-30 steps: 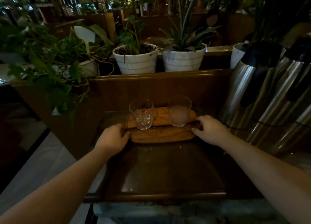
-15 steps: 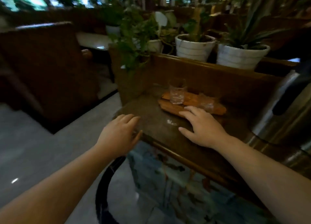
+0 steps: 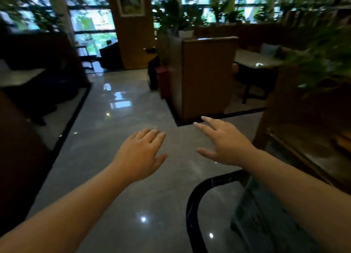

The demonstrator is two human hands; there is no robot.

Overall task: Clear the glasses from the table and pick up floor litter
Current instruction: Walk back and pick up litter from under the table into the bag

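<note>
My left hand (image 3: 141, 154) hovers palm down over the grey floor, fingers loosely spread, holding nothing. My right hand (image 3: 223, 143) is beside it, a little further forward, fingers spread wide and empty. The glasses and their wooden board are out of view. A small pale speck (image 3: 75, 133) lies on the polished floor (image 3: 121, 176) near the left dark border strip; I cannot tell whether it is litter or a light reflection. The whole picture is blurred by motion.
A black curved cart handle (image 3: 191, 201) sits at the lower right, with the dark wooden counter (image 3: 311, 154) beyond it. A wooden booth divider (image 3: 205, 78) stands ahead right, a table (image 3: 254, 60) behind it. Another table (image 3: 19, 78) is at left. Plants line the windows.
My view has swung left, away from the counter toward the aisle. Both hands have let go of the wooden board and come off the counter; the glasses have left the view.
</note>
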